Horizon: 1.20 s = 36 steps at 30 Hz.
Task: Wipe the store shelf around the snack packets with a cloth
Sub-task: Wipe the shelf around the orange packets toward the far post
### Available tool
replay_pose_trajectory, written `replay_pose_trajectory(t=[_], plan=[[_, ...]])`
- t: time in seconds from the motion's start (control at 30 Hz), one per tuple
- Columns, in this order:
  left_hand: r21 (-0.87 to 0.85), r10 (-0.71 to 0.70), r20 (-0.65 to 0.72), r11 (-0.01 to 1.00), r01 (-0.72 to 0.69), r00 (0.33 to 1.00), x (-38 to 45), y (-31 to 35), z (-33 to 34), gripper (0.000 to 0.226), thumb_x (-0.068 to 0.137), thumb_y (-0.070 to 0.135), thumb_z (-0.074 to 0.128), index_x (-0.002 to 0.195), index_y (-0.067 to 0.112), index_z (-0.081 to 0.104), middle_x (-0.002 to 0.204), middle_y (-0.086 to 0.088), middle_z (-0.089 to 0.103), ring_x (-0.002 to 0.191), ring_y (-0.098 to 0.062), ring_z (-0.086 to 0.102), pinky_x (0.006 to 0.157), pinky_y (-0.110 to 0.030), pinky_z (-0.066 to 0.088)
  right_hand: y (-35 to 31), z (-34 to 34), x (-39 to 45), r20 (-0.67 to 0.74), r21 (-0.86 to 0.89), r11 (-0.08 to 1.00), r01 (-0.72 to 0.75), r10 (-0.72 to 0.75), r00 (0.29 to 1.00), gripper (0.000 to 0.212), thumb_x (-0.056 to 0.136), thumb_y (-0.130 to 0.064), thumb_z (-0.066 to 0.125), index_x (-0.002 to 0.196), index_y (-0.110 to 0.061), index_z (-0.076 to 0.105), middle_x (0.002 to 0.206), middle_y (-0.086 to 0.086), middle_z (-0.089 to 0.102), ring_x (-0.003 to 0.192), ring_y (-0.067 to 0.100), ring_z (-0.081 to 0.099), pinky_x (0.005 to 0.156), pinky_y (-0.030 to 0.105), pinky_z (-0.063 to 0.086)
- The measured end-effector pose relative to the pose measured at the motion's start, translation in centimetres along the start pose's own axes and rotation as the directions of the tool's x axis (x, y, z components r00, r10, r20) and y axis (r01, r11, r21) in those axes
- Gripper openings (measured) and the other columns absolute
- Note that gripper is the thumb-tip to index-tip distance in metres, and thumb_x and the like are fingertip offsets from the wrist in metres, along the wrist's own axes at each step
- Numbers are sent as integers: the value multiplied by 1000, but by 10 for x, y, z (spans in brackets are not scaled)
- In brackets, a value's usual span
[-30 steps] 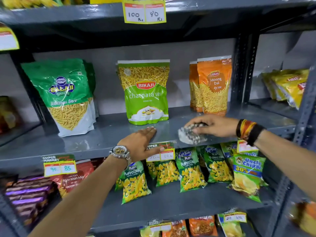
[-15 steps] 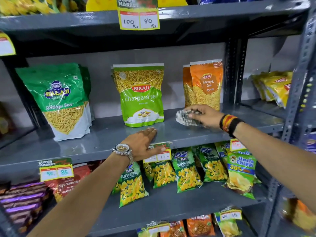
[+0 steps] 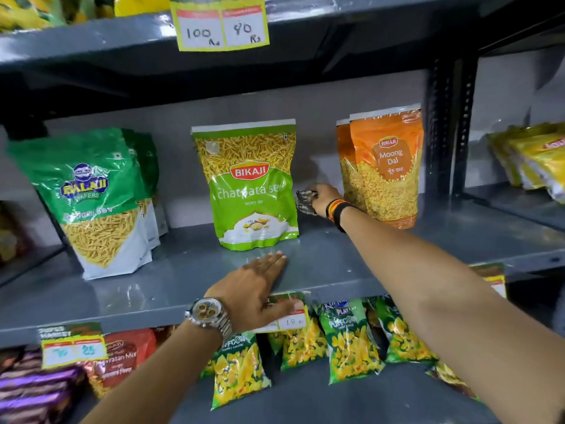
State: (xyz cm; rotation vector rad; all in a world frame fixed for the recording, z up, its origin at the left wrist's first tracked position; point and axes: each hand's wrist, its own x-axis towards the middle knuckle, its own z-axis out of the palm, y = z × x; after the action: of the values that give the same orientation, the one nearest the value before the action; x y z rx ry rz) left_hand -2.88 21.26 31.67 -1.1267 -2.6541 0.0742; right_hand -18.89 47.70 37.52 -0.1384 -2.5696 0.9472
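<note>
The grey metal shelf (image 3: pixel 183 270) carries three groups of upright snack packets: green Balaji packets (image 3: pixel 88 197) at the left, a green Bikaji sev packet (image 3: pixel 250 185) in the middle, orange Moong Dal packets (image 3: pixel 385 166) at the right. My right hand (image 3: pixel 322 198) reaches deep into the gap between the Bikaji and Moong Dal packets, holding a crumpled grey cloth (image 3: pixel 305 201) against the back of the shelf. My left hand (image 3: pixel 260 286) lies flat, fingers spread, on the shelf's front edge just before the Bikaji packet, empty.
A dark perforated upright post (image 3: pixel 452 133) stands right of the orange packets, with yellow packets (image 3: pixel 532 160) on the neighbouring shelf beyond. The shelf above (image 3: pixel 122 38) hangs low with a price tag (image 3: pixel 221 29). Small green puffcorn bags (image 3: pixel 351 341) hang under the front edge.
My right hand has carried the cloth from the front of the shelf back and up into the gap between the middle and right packets. My left hand has stayed on the front edge.
</note>
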Motion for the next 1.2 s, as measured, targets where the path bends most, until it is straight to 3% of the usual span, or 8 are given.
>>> replay_pose_trajectory(t=[0.17, 0.27, 0.37, 0.57, 0.7, 0.87, 1.03, 1.2], plan=[[-4, -9, -4, 1000, 9, 1000, 0, 1, -1, 100, 91, 82, 32, 165, 19, 8, 173, -1, 11, 158, -19, 16, 124, -27, 7, 14, 23, 48, 106, -4, 999, 49, -48, 993, 30, 87, -20, 58, 115, -21, 68, 110, 10, 72, 98, 33, 68, 86, 42, 57], [1, -19, 12, 1000, 19, 1000, 1, 0, 1, 102, 90, 84, 30, 165, 19, 8, 173, -1, 11, 157, -18, 16, 124, -26, 7, 23, 32, 56, 263, -55, 996, 70, -53, 963, 34, 83, -18, 64, 117, -17, 68, 116, 7, 70, 106, 28, 66, 95, 40, 53], [-9, -19, 17, 1000, 19, 1000, 0, 0, 0, 105, 87, 86, 26, 165, 19, 11, 172, -2, 14, 157, -18, 18, 127, -31, 14, 17, 20, 35, 317, -48, 995, 85, -65, 946, 41, 82, -21, 68, 122, -13, 65, 123, 7, 66, 108, 24, 64, 99, 35, 50], [-16, -16, 18, 1000, 17, 1000, -3, 5, -4, 106, 86, 86, 25, 164, 15, 16, 172, -3, 17, 157, -20, 21, 125, -32, 18, 2, -21, -44, 338, -46, 994, 101, -80, 938, 39, 88, -17, 65, 127, -12, 61, 103, 7, 64, 93, 17, 58, 76, 20, 44], [-28, -24, 17, 999, 25, 1000, -4, 7, -7, 100, 92, 81, 34, 164, 14, 17, 172, -3, 17, 157, -20, 21, 125, -36, 19, 0, -30, -85, 263, -45, 996, 77, -63, 963, 36, 87, -23, 66, 123, -15, 64, 123, 8, 66, 105, 21, 63, 83, 21, 45], [-30, -24, 13, 999, 24, 1000, -7, 10, -11, 99, 92, 78, 37, 163, 12, 19, 171, -6, 20, 155, -24, 26, 124, -37, 22, -1, -43, -131, 212, -44, 999, 13, -3, 977, 34, 88, -17, 64, 122, -12, 64, 126, 8, 64, 113, 22, 60, 82, 17, 39], [-27, -19, 22, 999, 20, 1000, -9, 13, -15, 97, 94, 76, 37, 164, 12, 17, 171, -7, 19, 156, -24, 24, 126, -38, 21, 5, -70, -145, 69, 15, 1000, -6, 5, 998, 38, 89, -20, 63, 127, -14, 62, 137, 9, 56, 125, 25, 53, 103, 27, 38], [-18, -18, 30, 1000, 19, 999, -9, 12, -15, 97, 94, 77, 34, 164, 12, 16, 171, -8, 19, 156, -25, 24, 125, -39, 21, 14, -68, -155, 52, -55, 997, -49, 52, 997, 35, 88, -29, 64, 122, -21, 64, 134, 7, 60, 123, 26, 55, 104, 30, 42]])
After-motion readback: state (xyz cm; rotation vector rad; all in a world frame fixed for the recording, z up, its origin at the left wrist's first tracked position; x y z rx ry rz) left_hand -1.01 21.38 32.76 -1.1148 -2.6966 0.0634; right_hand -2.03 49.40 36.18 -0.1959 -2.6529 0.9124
